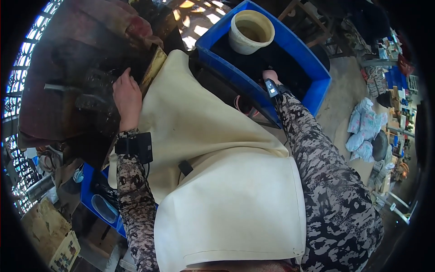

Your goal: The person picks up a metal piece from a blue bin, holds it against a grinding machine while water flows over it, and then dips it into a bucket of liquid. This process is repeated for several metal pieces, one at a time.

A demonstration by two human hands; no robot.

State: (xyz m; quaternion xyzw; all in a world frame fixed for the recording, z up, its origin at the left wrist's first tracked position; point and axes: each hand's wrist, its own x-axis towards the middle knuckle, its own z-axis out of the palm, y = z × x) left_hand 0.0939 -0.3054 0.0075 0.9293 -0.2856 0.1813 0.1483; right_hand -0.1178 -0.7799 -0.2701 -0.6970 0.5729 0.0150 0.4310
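Note:
My left hand point(127, 99) lies on a dark, wet, glossy surface point(97, 118), its fingers stretched out and loosely apart. Right beside it runs the edge of a worn wooden board point(153, 68). Over to the right, my right hand point(270, 75) reaches down into a large blue bin point(322, 93) with very dark contents. Its fingers are hidden there, so I cannot see whether they hold anything. A whitish bucket point(252, 31) stands in the bin, beyond that hand. A cream apron point(231, 199) covers my front and meets the board's edge.
Reddish-brown cloth point(102, 22) is draped at the far left. Another blue bin point(97, 199), holding dark items, sits low at the left. White bundles point(366, 129) lie on the floor at the right, near cluttered shelves. A wooden frame point(308, 18) stands behind the large bin.

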